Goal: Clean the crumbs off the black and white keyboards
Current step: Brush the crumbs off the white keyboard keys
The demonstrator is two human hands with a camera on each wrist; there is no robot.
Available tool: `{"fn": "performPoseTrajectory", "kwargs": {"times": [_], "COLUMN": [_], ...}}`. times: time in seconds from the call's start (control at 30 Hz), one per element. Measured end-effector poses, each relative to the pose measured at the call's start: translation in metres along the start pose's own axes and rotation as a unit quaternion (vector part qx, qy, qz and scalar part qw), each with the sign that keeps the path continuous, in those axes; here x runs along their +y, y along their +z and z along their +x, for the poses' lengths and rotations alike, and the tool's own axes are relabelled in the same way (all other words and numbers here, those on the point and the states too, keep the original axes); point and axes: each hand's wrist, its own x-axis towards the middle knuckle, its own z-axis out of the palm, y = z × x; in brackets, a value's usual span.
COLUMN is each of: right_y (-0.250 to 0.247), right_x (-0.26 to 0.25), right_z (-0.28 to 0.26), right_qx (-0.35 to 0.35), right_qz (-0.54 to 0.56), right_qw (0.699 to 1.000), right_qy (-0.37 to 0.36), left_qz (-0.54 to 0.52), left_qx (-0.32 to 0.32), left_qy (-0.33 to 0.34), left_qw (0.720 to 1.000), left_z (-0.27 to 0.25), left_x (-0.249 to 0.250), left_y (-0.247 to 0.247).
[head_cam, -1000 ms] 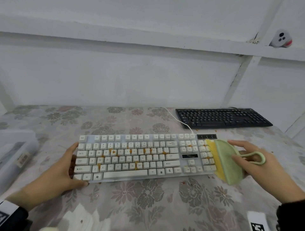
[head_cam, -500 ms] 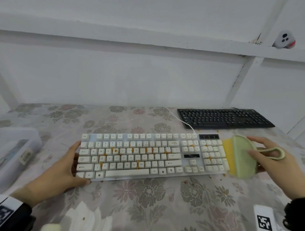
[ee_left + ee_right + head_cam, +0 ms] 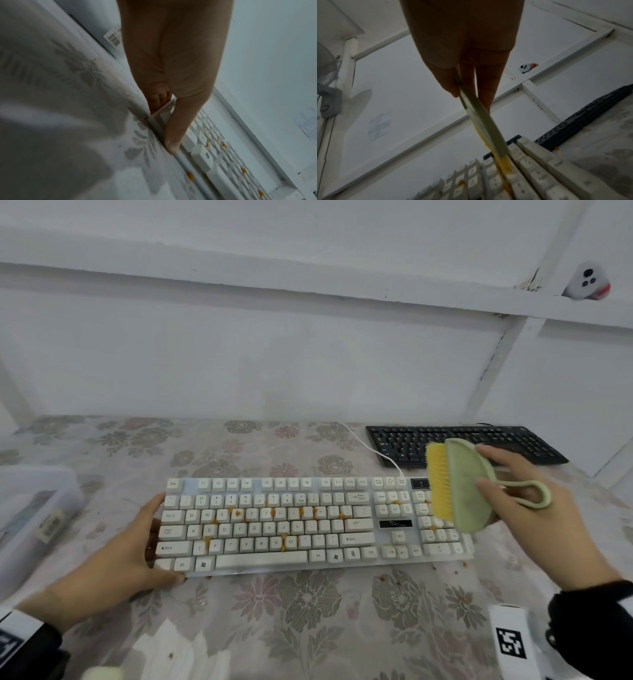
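white keyboard [image 3: 274, 522] lies flat on the counter [image 3: 308, 611], long side facing the person, near the front centre. orange crumbs [image 3: 238, 513] sit between keys in the letter block, a few more near the arrow keys and the number pad. loose crumbs also on the flowered cloth just off the keyboard's front right corner.

left hand [image 3: 113, 563] holds the keyboard's left end: thumb along the front edge near the corner, fingers [image 3: 156, 501] wrapped round the left side. in the left wrist view the thumb [image 3: 173, 135] presses on the frame edge, the other fingers curled behind the corner.

right hand [image 3: 534, 508] holds a pale green brush [image 3: 469, 484] with yellow bristles [image 3: 438, 481]. fingers pinch the flat green body from both sides; the loop handle [image 3: 527, 494] lies over the back of the hand. bristles point left and down, over the number pad at the keyboard's right end. right wrist view shows bristle tips [image 3: 505, 162] down among the keys there.

black keyboard [image 3: 479, 443] lies further back on the right, near the wall, apart from the white one; the brush partly hides it. crumbs visible beside its front edge in the right wrist view.

clear plastic box [image 3: 30, 508] at the left edge of the counter.
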Motion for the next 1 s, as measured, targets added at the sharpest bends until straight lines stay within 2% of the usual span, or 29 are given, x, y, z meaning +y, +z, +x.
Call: {"fn": "performPoseTrajectory", "kwargs": {"times": [0.2,0.4,0.57,0.73,0.87,1.0], "right_y": [0.009,-0.01,-0.019,0.004,0.013,-0.002], "right_x": [0.002,0.0,-0.01,-0.004,-0.001,-0.004], "right_z": [-0.006,-0.008,0.009,0.013,-0.007,-0.011], "right_qx": [-0.053,-0.089,-0.023,-0.016,-0.063,-0.106], "right_qz": [-0.023,-0.035,0.012,0.013,-0.036,-0.057], "right_qw": [0.998,0.992,0.999,1.0,0.997,0.991], "right_qy": [0.041,0.082,0.028,0.018,0.032,0.057], "left_qz": [0.004,-0.001,0.002,0.017,0.031,0.021], "left_qx": [0.004,0.009,0.006,0.004,-0.002,0.007], "left_qy": [-0.001,-0.005,-0.01,-0.005,-0.013,-0.012], "left_qw": [1.0,1.0,1.0,1.0,0.999,1.0], "left_z": [0.001,0.002,0.002,0.002,0.003,0.003], "left_x": [0.0,0.0,-0.003,-0.003,-0.006,-0.007], "left_y": [0.0,0.001,0.001,0.0,0.0,0.0]}}
